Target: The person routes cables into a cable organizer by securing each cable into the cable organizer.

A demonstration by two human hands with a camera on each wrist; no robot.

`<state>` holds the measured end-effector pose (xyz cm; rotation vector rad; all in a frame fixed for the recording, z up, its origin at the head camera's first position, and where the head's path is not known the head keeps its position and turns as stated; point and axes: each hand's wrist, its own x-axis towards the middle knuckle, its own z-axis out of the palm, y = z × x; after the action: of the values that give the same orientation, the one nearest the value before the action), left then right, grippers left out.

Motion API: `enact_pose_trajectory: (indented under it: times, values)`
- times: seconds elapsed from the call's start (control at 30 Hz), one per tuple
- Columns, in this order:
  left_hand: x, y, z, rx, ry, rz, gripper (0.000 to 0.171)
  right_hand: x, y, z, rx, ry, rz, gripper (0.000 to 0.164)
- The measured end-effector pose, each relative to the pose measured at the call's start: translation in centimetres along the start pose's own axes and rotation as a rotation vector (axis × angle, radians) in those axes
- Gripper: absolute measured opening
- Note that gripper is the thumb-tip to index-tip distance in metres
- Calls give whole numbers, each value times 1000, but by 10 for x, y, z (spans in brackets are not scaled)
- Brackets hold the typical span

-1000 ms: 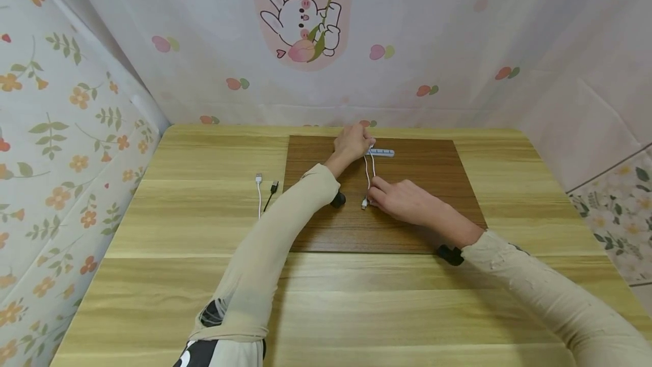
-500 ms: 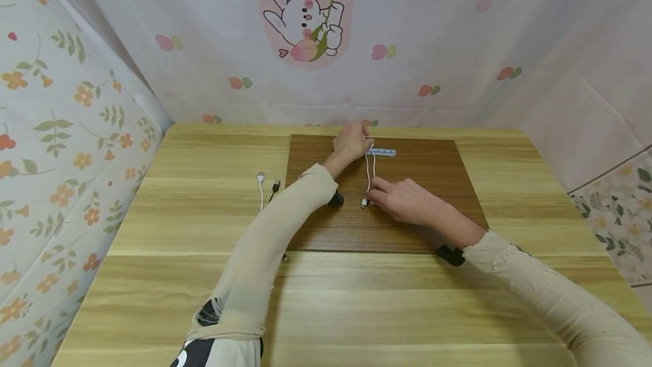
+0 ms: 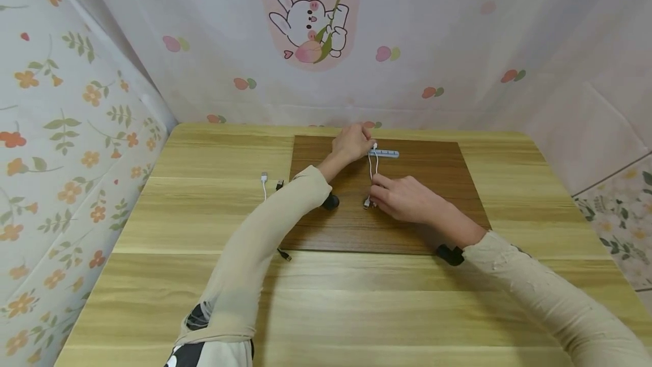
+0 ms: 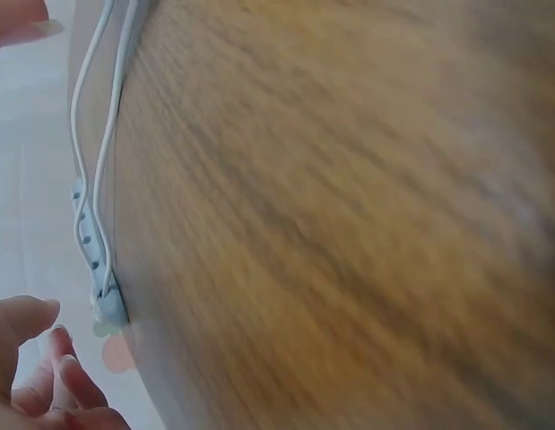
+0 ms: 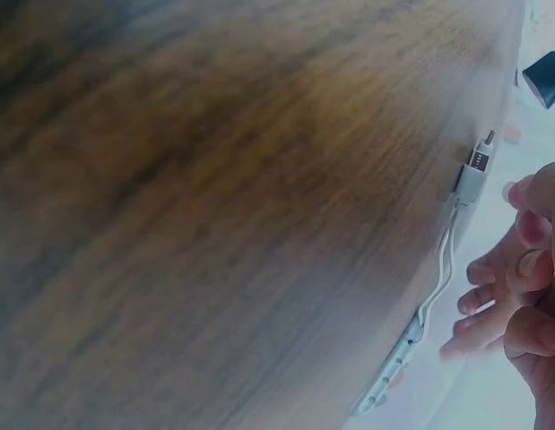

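My left hand (image 3: 352,143) is at the back of the brown board (image 3: 417,197). Its fingertips lie close to a white cable's upper end (image 3: 375,145), at a pale blue slotted clip strip (image 3: 389,153). In the left wrist view a gap separates thumb and fingers from the strip. Two strands of the white cable (image 4: 77,116) run from the strip towards my right hand (image 3: 402,197). The right fingers bend loosely over the strands in the head view. By the right wrist view, they are beside the small plug (image 5: 472,179), with nothing visible between them.
Left of the board lie a white USB plug (image 3: 264,176) and a black plug (image 3: 279,184). Another black plug (image 3: 284,254) lies by the board's front left corner; my left sleeve (image 3: 254,242) hides part of these cables. A printed curtain (image 3: 448,27) hangs behind the table.
The left forearm has shifted slightly left, uncovering the black plug by the board's front corner. More of the white upper end shows beside the left fingertips. The right hand stays almost still.
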<state>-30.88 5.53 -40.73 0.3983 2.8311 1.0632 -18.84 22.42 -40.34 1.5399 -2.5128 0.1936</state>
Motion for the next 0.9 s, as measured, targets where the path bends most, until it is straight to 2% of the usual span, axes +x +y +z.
enact_pose_trajectory:
  times: [0.37, 0.63, 0.9]
  values:
    - [-17, -20, -26, -49, 8, -2, 20, 10, -2, -2, 31, -7, -13, 6]
    - [-31, -37, -43, -85, 39, -1, 18, 18, -4, 0, 66, 35, -39, 11]
    - [-41, -45, -53, -69, 53, 11, 16, 27, -7, 2, 72, 33, -35, 8]
